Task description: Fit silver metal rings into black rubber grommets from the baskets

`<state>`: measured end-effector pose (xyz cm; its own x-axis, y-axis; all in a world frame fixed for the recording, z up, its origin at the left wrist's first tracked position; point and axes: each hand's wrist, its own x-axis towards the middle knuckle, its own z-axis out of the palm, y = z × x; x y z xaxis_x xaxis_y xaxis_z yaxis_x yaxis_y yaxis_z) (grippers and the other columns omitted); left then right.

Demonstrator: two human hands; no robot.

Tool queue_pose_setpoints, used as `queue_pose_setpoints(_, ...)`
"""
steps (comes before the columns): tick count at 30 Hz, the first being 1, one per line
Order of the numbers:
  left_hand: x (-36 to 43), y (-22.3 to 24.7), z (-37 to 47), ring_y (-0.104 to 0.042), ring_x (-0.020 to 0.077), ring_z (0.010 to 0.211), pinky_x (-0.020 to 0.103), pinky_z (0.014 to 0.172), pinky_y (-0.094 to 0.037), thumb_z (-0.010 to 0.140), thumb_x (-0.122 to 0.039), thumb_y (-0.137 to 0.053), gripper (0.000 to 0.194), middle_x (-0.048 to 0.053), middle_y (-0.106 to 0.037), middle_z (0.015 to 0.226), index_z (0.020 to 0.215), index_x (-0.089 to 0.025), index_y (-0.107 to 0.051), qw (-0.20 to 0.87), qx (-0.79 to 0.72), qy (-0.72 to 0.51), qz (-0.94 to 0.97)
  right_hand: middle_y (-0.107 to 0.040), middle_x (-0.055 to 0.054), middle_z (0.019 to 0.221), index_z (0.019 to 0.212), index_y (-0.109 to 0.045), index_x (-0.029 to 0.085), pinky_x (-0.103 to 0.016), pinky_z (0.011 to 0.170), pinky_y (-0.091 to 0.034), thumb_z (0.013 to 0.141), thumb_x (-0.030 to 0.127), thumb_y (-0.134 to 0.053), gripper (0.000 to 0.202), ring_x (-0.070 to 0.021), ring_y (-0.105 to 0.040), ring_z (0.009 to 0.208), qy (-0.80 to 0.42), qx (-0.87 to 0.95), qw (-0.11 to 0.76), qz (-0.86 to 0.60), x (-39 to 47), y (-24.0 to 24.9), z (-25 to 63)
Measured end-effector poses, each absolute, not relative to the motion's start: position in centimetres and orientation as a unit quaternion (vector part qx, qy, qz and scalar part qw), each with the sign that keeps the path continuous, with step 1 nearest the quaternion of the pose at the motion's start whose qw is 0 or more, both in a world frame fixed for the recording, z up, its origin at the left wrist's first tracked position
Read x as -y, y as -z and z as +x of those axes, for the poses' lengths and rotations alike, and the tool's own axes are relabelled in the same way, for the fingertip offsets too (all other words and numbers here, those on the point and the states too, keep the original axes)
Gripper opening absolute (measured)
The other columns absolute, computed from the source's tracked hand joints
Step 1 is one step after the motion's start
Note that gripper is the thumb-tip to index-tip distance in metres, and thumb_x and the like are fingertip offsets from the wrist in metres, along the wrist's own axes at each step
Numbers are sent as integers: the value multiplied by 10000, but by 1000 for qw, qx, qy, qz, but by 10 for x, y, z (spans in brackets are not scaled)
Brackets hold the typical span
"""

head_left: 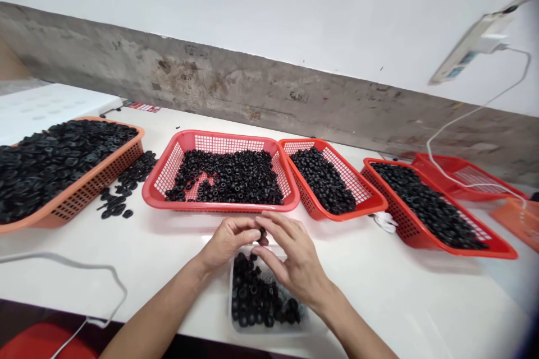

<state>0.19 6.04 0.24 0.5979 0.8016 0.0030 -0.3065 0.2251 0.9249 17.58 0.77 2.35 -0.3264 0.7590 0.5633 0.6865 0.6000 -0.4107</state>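
Observation:
My left hand [229,241] pinches a small round black part [261,234] between thumb and fingers; it looks like a ring or grommet, though the fingertips partly hide it. My right hand [292,255] is beside it, thumb and fingers spread apart around the part. Whether a right fingertip touches the part, I cannot tell. Just below both hands stands a clear plastic container [280,330] with many thick black rings and knob-like pieces. Right behind the hands is a pink-red basket [219,206] of small black rings.
At left, an orange basket [99,179] is heaped with flat black pieces, and loose pieces [115,202] lie beside it. Two red baskets [314,207] [404,230] of black parts stand to the right. A white cable [463,115] hangs from a power strip [467,53]. Another cable [84,265] crosses the table's left front.

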Motion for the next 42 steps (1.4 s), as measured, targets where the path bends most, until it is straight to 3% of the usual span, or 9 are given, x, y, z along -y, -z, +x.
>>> queue_pose_setpoints(3,-61,0,3,-570,150,675,249,665,-451,742,-325,-757,193,33,-671,708,764,-133,-758,747,-249,-377,488,-679,-144,1200,1276,-555,143,-417,897,-422,958,271,-575,344,-250,-636,1063,82,832,318,-447,-11,-23,169)
queue_pose_setpoints(9,-62,3,4,-562,141,670,242,678,-452,725,-295,-767,167,25,-686,714,791,-141,-777,735,-265,-388,489,-730,-114,991,1164,-570,93,-427,876,-373,957,250,-494,271,-229,-656,827,148,836,278,-449,-17,-29,161)
queue_pose_setpoints(22,-60,-2,-2,-595,168,774,263,792,-460,842,-330,-698,210,35,-703,770,909,-156,-794,729,-201,-365,543,-734,-104,957,1080,-543,110,-421,889,-380,978,194,-454,160,-212,-671,799,152,872,280,-370,-22,-41,170)
queue_pose_setpoints(29,-59,-5,1,-618,185,812,293,858,-468,824,-331,-716,195,43,-737,847,909,-173,-793,720,-216,-375,543,-732,-124,975,1125,-540,88,-431,898,-395,1018,250,-411,233,-221,-670,823,190,874,262,-363,-23,-35,175)
queue_pose_setpoints(33,-60,1,1,-625,191,820,293,838,-479,818,-301,-701,178,49,-733,849,894,-161,-783,717,-231,-384,534,-734,-115,992,1154,-544,100,-435,908,-401,1007,233,-453,219,-224,-679,859,149,868,277,-385,-21,-35,173)
queue_pose_setpoints(38,-63,8,-3,-612,174,793,272,785,-479,829,-285,-672,178,41,-717,835,913,-164,-773,718,-243,-396,518,-716,-95,1122,1368,-479,172,-369,892,-456,993,302,-539,401,-187,-677,961,-56,847,338,-407,-16,-40,173)
queue_pose_setpoints(42,-64,9,-4,-630,187,850,298,857,-473,825,-239,-671,198,53,-742,905,978,-183,-782,714,-236,-396,527,-687,-50,1226,1281,-600,276,-325,933,-473,1012,228,-495,293,-163,-625,1140,-136,818,380,-410,-16,-40,176)
